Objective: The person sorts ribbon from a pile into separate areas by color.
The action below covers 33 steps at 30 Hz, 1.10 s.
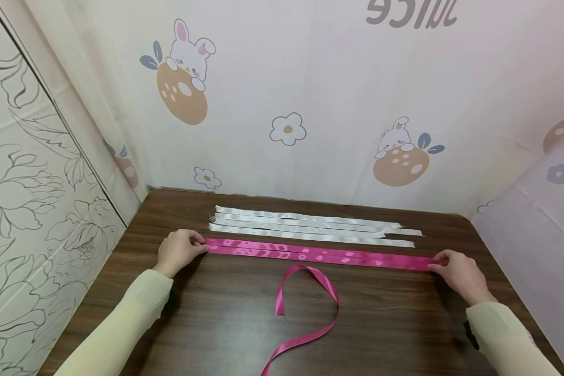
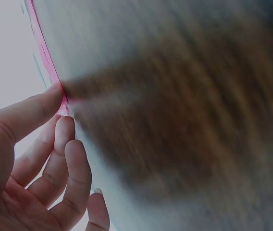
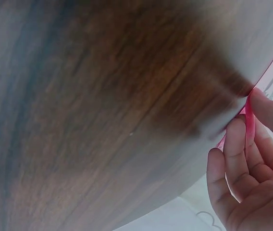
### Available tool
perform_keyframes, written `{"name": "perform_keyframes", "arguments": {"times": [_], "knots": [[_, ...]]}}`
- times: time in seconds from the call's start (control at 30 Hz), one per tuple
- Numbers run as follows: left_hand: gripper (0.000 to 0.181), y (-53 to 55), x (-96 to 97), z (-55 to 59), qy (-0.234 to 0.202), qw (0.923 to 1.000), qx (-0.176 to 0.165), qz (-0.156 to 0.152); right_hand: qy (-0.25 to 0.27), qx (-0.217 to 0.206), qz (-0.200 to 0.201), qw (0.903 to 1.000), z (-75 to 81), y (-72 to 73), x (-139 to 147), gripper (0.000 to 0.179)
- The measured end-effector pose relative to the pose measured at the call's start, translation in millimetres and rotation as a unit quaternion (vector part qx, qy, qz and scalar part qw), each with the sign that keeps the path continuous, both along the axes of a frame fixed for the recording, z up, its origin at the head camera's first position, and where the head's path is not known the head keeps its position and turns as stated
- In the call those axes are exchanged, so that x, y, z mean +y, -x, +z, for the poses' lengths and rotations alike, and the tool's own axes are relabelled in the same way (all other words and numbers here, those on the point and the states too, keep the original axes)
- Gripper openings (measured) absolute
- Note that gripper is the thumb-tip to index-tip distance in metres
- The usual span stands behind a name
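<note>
Two bright pink satin ribbon strips (image 1: pixel 272 254) lie side by side across the dark wooden table (image 1: pixel 216 318). At their left end my left hand (image 1: pixel 179 253) pinches the ribbon between thumb and fingers. The other end is pinched by my right hand (image 1: pixel 462 275). Seen from the left wrist, the left thumb (image 2: pixel 33 110) meets the fingertips at the ribbon's end, and the other fingers curve loosely below. A narrow pink ribbon end (image 3: pixel 250 120) hangs down between the right thumb and fingers in the right wrist view.
Several white ribbon strips (image 1: pixel 301 227) lie in a row just behind the pink ones. In front, a loose pink ribbon (image 1: pixel 329 287) curls toward the near edge. A curtain (image 1: pixel 244 78) with rabbits and flowers hangs behind the table, and a flower-patterned panel (image 1: pixel 33 209) stands at left.
</note>
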<state>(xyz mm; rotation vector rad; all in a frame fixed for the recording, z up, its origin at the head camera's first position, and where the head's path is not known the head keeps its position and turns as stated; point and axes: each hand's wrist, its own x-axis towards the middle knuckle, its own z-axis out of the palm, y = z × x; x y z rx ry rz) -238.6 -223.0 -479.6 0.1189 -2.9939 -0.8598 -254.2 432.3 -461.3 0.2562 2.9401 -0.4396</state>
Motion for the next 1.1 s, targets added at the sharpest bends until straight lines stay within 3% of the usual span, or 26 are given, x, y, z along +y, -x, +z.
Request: {"name": "perform_keyframes", "arguments": {"times": [0.3,0.7,0.87,1.1], "knots": [[0.019,-0.7,-0.1,1.1,0.000,1.0000,-0.001,0.000,-0.005,-0.021,-0.024,0.9995,7.2,-0.6,3.6,0.049],[0.018,2.4,2.9,2.1,0.006,0.9999,0.007,-0.010,-0.004,-0.016,-0.024,0.9996,7.2,-2.1,11.1,0.048],[0.017,1.4,7.4,7.3,0.004,0.9998,0.015,-0.011,0.002,0.012,-0.021,0.9997,13.1,-7.6,8.3,0.044],[0.014,-3.5,30.3,23.4,-0.009,0.9976,0.056,-0.039,-0.002,0.090,0.038,0.9952,26.0,-17.0,-24.2,0.040]]}}
